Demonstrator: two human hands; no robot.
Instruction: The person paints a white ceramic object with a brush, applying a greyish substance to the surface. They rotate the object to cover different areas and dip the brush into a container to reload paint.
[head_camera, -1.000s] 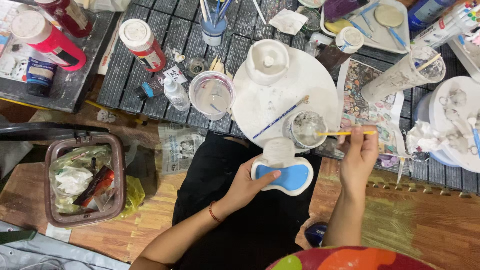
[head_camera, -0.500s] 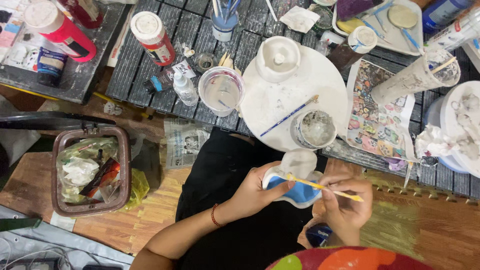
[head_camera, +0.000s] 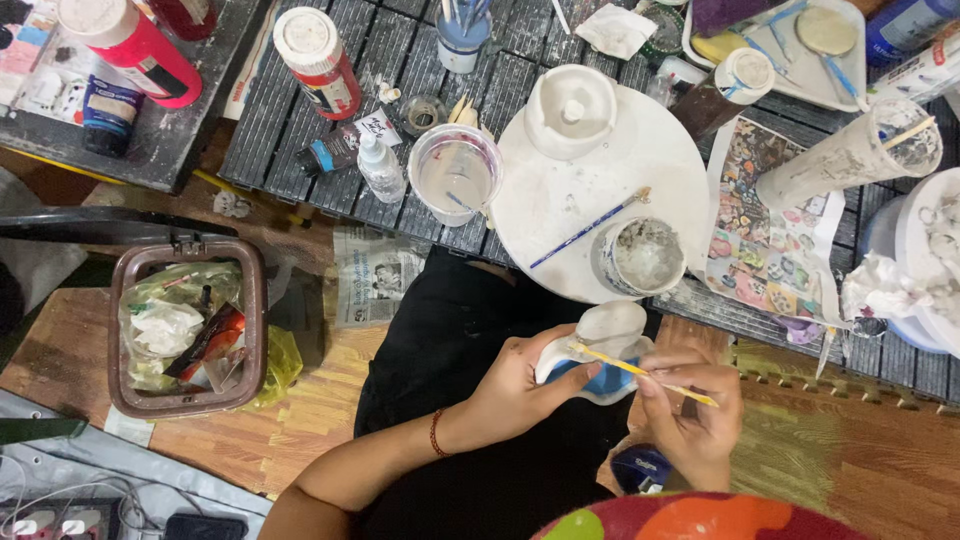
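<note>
My left hand (head_camera: 518, 385) grips a small white ceramic piece (head_camera: 605, 345) with a blue-painted face, held over my lap. My right hand (head_camera: 692, 415) holds a thin yellow-handled paintbrush (head_camera: 640, 371), and its tip rests on the piece's left edge. A round white turntable (head_camera: 560, 195) lies on the table just beyond, bearing a white ceramic dish (head_camera: 570, 110), a blue-handled brush (head_camera: 590, 228) and a small grey-smeared cup (head_camera: 645, 255).
A cup of cloudy water (head_camera: 455, 175) stands left of the turntable. Red paint bottles (head_camera: 318, 62), a small clear bottle (head_camera: 380, 165) and a brush jar (head_camera: 463, 35) sit further back. A brown waste bin (head_camera: 185, 325) is on the floor at left.
My right hand has come back from the grey cup to the ceramic piece with the yellow brush. The piece has been drawn closer over my lap, and the view has shifted.
</note>
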